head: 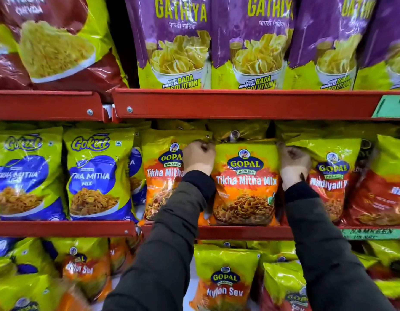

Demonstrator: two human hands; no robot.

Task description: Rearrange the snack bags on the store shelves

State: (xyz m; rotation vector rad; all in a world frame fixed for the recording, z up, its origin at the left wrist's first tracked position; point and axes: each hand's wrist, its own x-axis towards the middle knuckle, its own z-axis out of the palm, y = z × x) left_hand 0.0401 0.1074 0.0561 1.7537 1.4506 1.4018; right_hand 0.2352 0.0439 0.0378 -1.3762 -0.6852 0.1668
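On the red metal middle shelf (239, 232), the yellow-and-orange Tikha Mitha Mix plastic bag (245, 182) is wedged upright between neighbouring bags, little room either side. Its top corners are pinched by the left hand (199, 158) and right hand (294, 163), both arms raised.

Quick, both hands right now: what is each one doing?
Left hand: closed, gripping the top left corner of the yellow-and-orange Gopal Tikha Mitha Mix bag.
Right hand: closed on the same bag's top right corner.
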